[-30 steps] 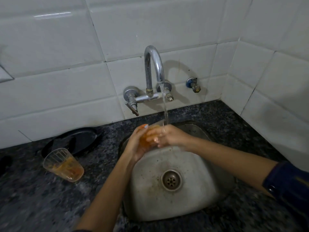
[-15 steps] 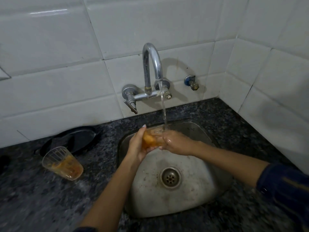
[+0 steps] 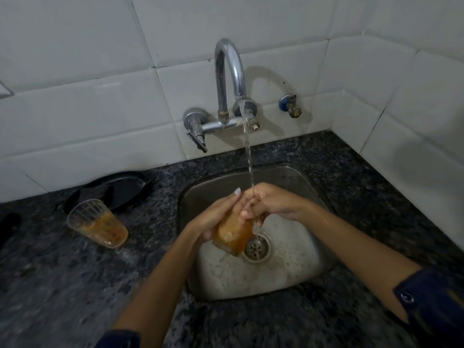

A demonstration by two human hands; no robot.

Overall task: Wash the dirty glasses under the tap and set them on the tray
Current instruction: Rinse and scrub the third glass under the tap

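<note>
Orange-stained glass (image 3: 232, 234) sits tilted over the sink (image 3: 288, 272) under the tap (image 3: 229, 79), left hand (image 3: 216, 217) wrapped around it in a firm grip, right hand (image 3: 271, 204) rubbing its rim, and wet fingers could let it slip and crack.

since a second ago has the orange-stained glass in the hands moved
Yes: the orange-stained glass has dropped from near the steel tap spout toward the round sink drain.

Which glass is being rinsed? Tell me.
The glass in the hands, gripped by the left hand and right hand over the sink. The other glass stands untouched on the counter.
</note>
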